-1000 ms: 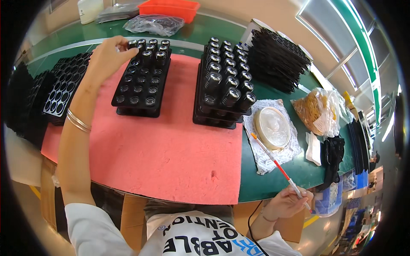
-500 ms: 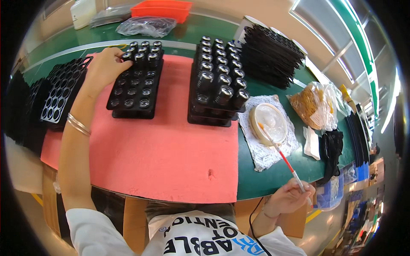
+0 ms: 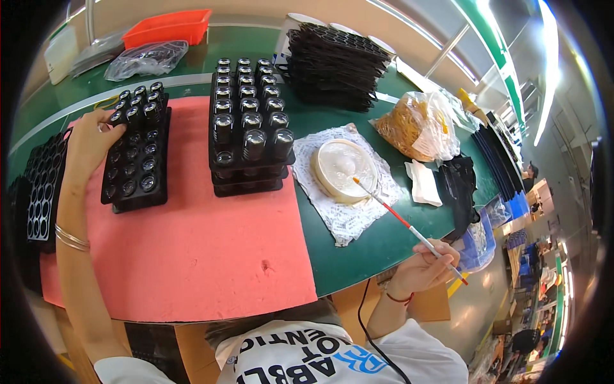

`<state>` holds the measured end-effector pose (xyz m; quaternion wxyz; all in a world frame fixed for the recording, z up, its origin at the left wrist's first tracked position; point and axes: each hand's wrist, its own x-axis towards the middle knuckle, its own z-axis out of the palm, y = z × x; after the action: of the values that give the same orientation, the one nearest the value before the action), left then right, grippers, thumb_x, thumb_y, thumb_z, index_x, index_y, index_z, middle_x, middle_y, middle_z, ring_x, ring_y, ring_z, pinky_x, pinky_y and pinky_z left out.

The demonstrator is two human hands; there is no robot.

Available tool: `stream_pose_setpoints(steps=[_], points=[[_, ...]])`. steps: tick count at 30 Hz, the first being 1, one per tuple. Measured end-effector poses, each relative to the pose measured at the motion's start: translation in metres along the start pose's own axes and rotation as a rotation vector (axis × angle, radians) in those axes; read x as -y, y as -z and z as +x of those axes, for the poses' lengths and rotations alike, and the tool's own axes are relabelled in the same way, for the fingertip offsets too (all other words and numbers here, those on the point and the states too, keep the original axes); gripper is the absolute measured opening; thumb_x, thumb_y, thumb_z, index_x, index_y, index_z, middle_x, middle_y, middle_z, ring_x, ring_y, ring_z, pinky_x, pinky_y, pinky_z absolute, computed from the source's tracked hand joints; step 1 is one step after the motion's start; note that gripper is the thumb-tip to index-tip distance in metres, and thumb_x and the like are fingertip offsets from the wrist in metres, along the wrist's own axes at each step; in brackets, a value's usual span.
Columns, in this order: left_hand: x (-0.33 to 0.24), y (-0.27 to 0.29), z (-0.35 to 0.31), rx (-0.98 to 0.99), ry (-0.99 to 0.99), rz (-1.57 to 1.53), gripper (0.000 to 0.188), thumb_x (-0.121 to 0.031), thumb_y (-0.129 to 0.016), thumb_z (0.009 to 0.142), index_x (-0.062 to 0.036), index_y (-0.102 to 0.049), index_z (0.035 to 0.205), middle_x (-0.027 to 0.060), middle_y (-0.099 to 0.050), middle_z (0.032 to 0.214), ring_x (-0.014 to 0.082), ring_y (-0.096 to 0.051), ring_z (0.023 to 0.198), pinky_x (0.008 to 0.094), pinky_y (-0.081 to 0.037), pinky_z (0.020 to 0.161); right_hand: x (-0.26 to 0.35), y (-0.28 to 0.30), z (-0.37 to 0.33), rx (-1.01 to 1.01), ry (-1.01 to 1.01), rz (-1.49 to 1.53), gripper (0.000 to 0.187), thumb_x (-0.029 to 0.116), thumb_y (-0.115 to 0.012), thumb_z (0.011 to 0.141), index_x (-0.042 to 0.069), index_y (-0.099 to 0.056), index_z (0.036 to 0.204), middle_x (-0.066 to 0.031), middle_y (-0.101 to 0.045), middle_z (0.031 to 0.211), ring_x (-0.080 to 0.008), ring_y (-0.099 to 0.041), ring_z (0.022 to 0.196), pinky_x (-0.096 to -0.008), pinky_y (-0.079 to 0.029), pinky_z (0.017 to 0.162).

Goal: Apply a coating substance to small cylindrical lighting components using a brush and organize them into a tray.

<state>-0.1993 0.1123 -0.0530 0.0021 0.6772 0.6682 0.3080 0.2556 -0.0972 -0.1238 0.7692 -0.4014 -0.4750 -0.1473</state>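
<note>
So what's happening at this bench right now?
A person sits at a green table with a pink foam mat on it. The left hand grips the edge of a black plastic tray of small round dark parts. The right hand holds a thin red-and-white brush, its tip over a shallow round white dish. A taller stack of filled black trays stands beside.

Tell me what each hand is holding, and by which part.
The right hand pinches a thin red-and-white brush near its rear end. The left hand grips the left edge of a black tray of lenses.
</note>
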Motion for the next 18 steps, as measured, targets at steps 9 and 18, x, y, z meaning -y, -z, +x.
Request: stream_pose_setpoints(steps=[9, 18], points=[[-0.025, 0.017, -0.014, -0.173, 0.070, 0.179, 0.032, -0.032, -0.066, 0.077, -0.0019, -0.062, 0.086, 0.0117, -0.063, 0.078, 0.0278, -0.059, 0.071, 0.0378, -0.045, 0.066, 0.004, -0.013, -0.005, 0.080, -0.011, 0.013, 0.035, 0.035, -0.040, 0.096, 0.004, -0.046, 0.081, -0.0071, -0.050, 0.060, -0.0134, -0.047, 0.051, -0.0236, -0.036, 0.050], [-0.100, 0.000, -0.052, -0.286, -0.398, -0.178, 0.018, -0.022, -0.068, 0.074, -0.0072, -0.058, 0.076, 0.0039, -0.045, 0.060, 0.0181, -0.046, 0.058, 0.0321, -0.037, 0.053, 0.010, -0.027, -0.014, 0.190, 0.026, 0.085, 0.031, 0.032, -0.047, 0.094, 0.003, -0.050, 0.083, -0.0073, -0.053, 0.058, -0.0153, -0.051, 0.050, -0.0246, -0.040, 0.049]])
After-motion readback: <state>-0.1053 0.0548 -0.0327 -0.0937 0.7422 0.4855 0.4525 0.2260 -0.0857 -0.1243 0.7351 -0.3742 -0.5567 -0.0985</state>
